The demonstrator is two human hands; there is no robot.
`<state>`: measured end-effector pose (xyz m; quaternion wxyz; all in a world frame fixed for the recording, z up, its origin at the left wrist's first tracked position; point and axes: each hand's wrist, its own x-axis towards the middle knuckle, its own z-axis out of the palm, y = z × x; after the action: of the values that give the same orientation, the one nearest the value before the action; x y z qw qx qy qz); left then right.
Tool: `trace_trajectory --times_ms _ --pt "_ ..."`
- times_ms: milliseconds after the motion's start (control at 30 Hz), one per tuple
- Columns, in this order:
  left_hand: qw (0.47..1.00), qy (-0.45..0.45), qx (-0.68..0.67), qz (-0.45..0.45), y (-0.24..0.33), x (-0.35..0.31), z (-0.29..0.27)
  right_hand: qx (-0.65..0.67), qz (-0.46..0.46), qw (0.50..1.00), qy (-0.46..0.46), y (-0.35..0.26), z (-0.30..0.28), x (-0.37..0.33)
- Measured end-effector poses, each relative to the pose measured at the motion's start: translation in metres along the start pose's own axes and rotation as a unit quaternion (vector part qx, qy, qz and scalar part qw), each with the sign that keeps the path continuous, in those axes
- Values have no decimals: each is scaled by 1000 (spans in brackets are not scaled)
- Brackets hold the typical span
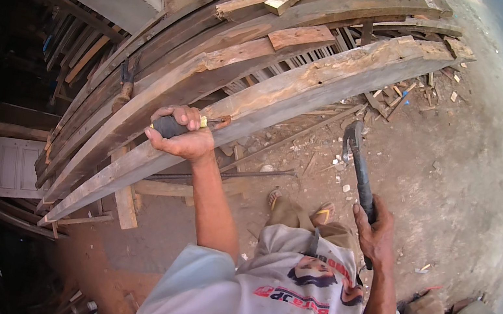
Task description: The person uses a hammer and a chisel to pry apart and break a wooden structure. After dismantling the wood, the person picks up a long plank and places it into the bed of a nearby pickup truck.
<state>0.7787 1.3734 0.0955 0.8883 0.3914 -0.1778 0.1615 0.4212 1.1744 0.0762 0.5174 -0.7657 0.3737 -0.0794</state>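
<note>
I see the left hand (181, 133) wrapped tight around a dark-handled chisel (185, 125), its tip set against the near edge of the weathered plank (288, 90) lying across the timber stack (167, 65). The right hand (375, 232) grips a hammer (355, 164) by its handle, head raised above the dirt ground (458, 183). I judge this the strike step; the next blow calls for a steady chisel and a square hit on its butt
</note>
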Motion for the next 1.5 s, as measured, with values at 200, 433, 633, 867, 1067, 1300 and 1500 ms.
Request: trace_trajectory --times_ms 200,433,633,867,1067,1300,1500 --pt "999 -37 14 -7 -4 -5 -2 -40 1 999 -5 -7 2 -2" --pt "998 -43 -43 18 -10 -13 -8 -60 -26 998 6 -53 36 -4" --pt "995 -30 -96 -27 -8 -4 -11 -65 -26 998 -4 -93 74 -17" --pt "986 -84 -131 -62 -9 -6 -20 -75 -47 996 21 -113 107 -35" --pt "983 -141 -110 -32 -10 -7 -25 -92 -50 994 27 -128 121 -54" --pt "934 -318 151 62 7 -7 -38 -128 -201 968 79 -166 132 -73" --pt "938 -332 97 33 10 -1 -41 -276 -354 892 50 -183 144 -71"
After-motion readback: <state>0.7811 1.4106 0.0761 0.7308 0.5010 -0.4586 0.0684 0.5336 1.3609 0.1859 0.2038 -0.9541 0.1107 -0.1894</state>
